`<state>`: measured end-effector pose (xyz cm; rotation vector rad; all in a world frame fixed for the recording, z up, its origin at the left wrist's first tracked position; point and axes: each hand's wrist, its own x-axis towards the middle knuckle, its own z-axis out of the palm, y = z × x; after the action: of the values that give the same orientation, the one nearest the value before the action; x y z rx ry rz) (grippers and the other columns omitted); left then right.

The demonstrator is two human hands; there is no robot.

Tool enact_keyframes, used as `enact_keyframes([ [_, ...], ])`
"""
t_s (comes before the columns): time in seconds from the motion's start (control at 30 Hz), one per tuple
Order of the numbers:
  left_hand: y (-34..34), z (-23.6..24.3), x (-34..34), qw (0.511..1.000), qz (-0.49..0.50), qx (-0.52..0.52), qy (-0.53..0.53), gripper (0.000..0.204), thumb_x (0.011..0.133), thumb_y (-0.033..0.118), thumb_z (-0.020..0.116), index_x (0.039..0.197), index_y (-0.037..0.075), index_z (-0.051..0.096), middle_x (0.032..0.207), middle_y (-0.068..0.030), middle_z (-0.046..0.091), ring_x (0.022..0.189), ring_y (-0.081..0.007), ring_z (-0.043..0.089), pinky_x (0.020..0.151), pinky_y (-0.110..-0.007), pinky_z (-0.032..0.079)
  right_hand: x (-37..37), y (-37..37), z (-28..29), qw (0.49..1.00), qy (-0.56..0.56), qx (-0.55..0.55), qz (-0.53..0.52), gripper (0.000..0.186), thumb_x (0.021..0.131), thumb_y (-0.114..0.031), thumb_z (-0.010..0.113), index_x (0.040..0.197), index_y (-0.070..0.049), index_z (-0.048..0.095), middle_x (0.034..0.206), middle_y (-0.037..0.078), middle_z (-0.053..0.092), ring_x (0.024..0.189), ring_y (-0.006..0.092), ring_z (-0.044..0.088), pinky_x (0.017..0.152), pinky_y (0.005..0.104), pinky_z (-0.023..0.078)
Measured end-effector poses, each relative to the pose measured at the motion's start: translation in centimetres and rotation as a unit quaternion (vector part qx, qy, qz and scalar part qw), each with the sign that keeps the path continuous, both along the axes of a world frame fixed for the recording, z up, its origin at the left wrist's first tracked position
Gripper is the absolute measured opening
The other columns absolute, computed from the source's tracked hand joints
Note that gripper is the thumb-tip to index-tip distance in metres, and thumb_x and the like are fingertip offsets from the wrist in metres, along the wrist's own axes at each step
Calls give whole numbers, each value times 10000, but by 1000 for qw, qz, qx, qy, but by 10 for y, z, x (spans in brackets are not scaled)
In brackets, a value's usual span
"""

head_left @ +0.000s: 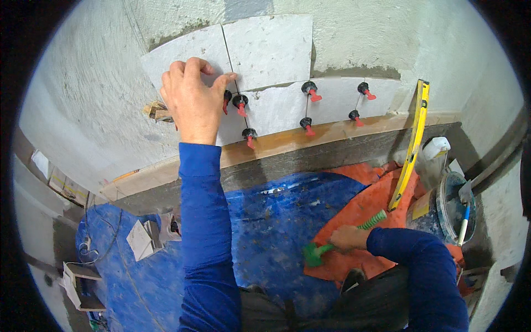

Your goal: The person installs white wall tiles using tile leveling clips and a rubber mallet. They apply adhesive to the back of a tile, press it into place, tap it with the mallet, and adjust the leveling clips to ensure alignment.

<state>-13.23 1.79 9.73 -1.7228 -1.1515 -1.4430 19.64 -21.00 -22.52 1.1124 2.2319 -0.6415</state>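
The wall (365,47) looks only partly covered: plaster shows above and to the right of the left grip (193,102), so, judging by the rest of the surface, more appears left than done. Below the left grip and off to its right runs a lower row (275,109) of tiles seated on a batten (332,131), which looks set. Over that row come two tiles: the upper left tile (199,47) directly behind the left grip, the upper right tile (268,52) just beside it, with no clips along the joint between them, so these seem the less finished part. The left grip is spread, thumb apart from fingers, nothing visible in it; whether its palm touches tile I cannot tell. Under the right grip (349,238) lies a blue sheet (276,221), overlaid by an orange sheet (337,218). A bucket (420,211) stands right of the right grip, and a level (412,144) leans between the two, standing in the way on that side. The right grip is wrapped round a green tool (314,254). Tile offcuts (142,240) lie below and left of the left grip. Smallest, red-keyed clips (240,102) jut from the lower row's joints, one partly hidden beside the left wrist.
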Motion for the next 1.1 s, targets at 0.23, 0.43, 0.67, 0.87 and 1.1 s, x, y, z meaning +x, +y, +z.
enact_keyframes([
  [0.23, 8, -11, 5, 998, 63, -19, -7, 453, 622, 368, 963, 856, 121, 665, 951, -88, 611, 963, -311, 553, 825, -454, 409, -20, 55, 152, 908, 350, 207, -104, 352, 923, -378, 737, 1123, -89, 705, 965, 195, 731, 882, 399, 718, 754, 497, 571],
  [0.43, 12, -9, 4, 997, 74, -21, -21, 499, 591, 439, 968, 830, 121, 668, 938, -89, 615, 962, -313, 566, 821, -462, 410, -53, 78, 228, 746, 466, 451, -150, 380, 895, -240, 793, 1190, -22, 695, 1027, 204, 733, 927, 364, 728, 787, 411, 574],
  [0.67, 12, -9, 2, 996, 70, -41, -43, 515, 563, 461, 972, 814, 129, 669, 938, -92, 610, 961, -312, 564, 824, -462, 409, -62, 112, 273, 733, 437, 493, -167, 303, 948, -244, 738, 1148, -18, 721, 989, 190, 741, 887, 341, 740, 778, 391, 562],
  [0.87, 15, -12, 2, 996, 67, -16, -52, 517, 551, 449, 975, 817, 126, 672, 935, -93, 604, 957, -313, 562, 817, -464, 405, -61, 133, 285, 720, 429, 518, -173, 319, 973, -215, 728, 1203, 5, 712, 871, 90, 707, 741, 151, 650, 681, 303, 514],
  [1.1, 16, -12, 0, 996, 85, -24, -30, 556, 623, 565, 909, 845, 112, 675, 955, -124, 629, 990, -349, 596, 835, -489, 456, -58, 142, 287, 716, 462, 475, -220, 334, 974, -252, 725, 1185, 7, 726, 953, 141, 763, 842, 163, 693, 800, 323, 543],
])
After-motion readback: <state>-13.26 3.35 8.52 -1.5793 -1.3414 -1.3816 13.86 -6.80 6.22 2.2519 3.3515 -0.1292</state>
